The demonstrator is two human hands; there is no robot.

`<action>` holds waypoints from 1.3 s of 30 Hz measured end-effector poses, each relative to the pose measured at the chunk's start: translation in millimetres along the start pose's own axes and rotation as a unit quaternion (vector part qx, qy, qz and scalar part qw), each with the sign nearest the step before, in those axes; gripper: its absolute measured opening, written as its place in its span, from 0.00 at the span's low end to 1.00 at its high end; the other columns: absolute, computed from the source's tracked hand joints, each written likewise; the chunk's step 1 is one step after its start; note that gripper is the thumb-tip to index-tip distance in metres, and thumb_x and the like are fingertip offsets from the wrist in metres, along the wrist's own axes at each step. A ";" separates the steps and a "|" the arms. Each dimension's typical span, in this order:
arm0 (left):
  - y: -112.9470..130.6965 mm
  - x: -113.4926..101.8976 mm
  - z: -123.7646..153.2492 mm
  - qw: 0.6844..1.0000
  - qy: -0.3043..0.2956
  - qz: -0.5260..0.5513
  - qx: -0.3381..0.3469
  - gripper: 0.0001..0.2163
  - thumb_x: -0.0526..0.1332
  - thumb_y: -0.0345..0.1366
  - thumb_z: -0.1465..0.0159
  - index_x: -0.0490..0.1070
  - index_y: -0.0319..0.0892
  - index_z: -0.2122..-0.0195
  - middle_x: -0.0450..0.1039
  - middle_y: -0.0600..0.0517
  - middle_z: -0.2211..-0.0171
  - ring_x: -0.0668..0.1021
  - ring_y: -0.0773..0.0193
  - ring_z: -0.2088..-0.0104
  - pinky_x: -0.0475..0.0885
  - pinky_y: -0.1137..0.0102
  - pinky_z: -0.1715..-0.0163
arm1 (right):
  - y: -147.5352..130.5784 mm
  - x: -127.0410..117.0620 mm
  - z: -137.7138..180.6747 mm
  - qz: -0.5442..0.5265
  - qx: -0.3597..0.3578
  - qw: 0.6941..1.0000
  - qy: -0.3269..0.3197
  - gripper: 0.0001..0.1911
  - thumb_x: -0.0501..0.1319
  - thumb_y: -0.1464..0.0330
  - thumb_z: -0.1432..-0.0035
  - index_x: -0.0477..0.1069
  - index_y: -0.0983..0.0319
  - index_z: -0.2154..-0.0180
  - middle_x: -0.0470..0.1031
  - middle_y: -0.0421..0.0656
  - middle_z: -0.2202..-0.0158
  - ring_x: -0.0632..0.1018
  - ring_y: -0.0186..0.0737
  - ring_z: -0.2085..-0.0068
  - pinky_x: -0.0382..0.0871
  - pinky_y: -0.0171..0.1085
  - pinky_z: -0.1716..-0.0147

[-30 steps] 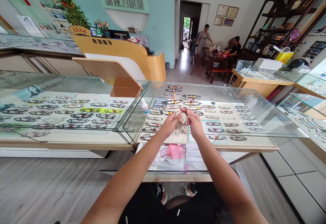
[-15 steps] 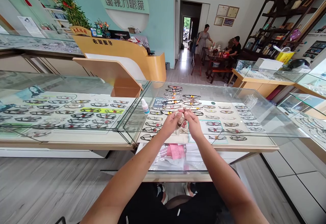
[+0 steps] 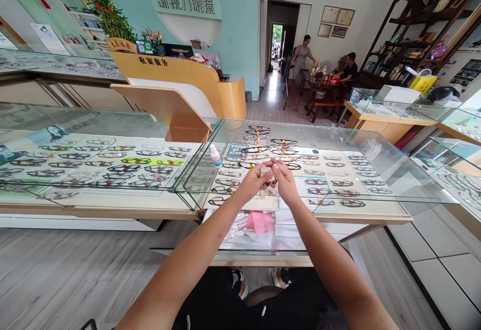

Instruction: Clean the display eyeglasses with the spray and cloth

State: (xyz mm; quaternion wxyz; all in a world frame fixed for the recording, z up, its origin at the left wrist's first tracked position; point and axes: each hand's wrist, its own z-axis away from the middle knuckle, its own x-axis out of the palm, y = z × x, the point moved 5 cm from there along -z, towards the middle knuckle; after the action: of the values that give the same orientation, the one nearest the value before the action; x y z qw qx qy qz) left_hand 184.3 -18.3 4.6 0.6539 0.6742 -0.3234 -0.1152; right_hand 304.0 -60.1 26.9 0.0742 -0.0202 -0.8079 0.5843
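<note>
Close together above the glass display case (image 3: 361,139), my two hands meet at their fingertips. My left hand (image 3: 256,184) is closed around a crumpled beige cloth (image 3: 269,190), which hangs below the fingers. Pressed against it, my right hand (image 3: 284,182) pinches with thumb and forefinger. A thin dark edge shows at the fingertips, perhaps part of a spectacle frame, but the fingers hide most of it. To the left of the hands, a small white spray bottle (image 3: 215,155) stands upright on the glass top.
Rows of eyeglasses (image 3: 349,193) lie inside the case under the glass. An open drawer below holds pink paper (image 3: 259,221) and plastic bags. A wooden stand (image 3: 165,109) rests on the left case. Two people are at a dark table (image 3: 325,85) farther back.
My fingers have shifted slightly on the cloth, the left thumb now lying more across it. Both hands stay in the same place, and the view has tilted a little.
</note>
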 end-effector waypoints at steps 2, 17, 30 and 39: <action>0.2 -0.3 -0.7 1.000 0.020 -0.008 0.007 0.32 0.73 0.58 0.38 0.73 0.38 0.44 0.77 0.54 0.73 0.78 0.66 0.75 0.72 0.72 0.71 | -0.3 2.9 0.7 0.005 -0.002 1.000 -0.015 0.28 0.61 0.42 0.32 0.85 0.58 0.57 0.71 0.48 0.50 0.68 0.31 0.73 0.71 0.38 0.76; -1.7 -5.6 -1.0 0.997 -0.071 0.005 -0.014 0.37 0.80 0.49 0.42 0.72 0.39 0.36 0.85 0.43 0.56 0.86 0.53 0.58 0.78 0.64 0.55 | 4.5 -9.0 -5.4 -0.063 0.062 0.996 0.017 0.26 0.66 0.46 0.38 0.87 0.61 0.56 0.66 0.40 0.67 0.60 0.33 0.72 0.59 0.34 0.77; -4.6 -9.4 -3.3 1.000 -0.001 -0.010 -0.016 0.35 0.70 0.65 0.38 0.76 0.37 0.45 0.83 0.45 0.67 0.84 0.57 0.70 0.79 0.64 0.65 | -3.7 -3.6 -1.7 -0.029 0.012 0.999 -0.007 0.26 0.65 0.44 0.36 0.87 0.58 0.58 0.72 0.45 0.60 0.66 0.35 0.71 0.66 0.38 0.75; 5.1 -5.8 2.6 0.996 -0.087 0.011 -0.020 0.36 0.80 0.50 0.43 0.73 0.40 0.37 0.84 0.43 0.57 0.86 0.53 0.58 0.79 0.64 0.55 | -3.2 -6.2 -2.0 -0.052 0.039 0.998 -0.002 0.27 0.66 0.43 0.37 0.86 0.60 0.57 0.66 0.41 0.67 0.61 0.33 0.72 0.62 0.36 0.76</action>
State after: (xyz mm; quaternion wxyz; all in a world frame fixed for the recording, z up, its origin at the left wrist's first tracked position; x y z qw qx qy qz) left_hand 176.9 -16.6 7.6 0.6377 0.6450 -0.3841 -0.1724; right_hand 310.6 -59.9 29.9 0.1036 0.0263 -0.7845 0.6108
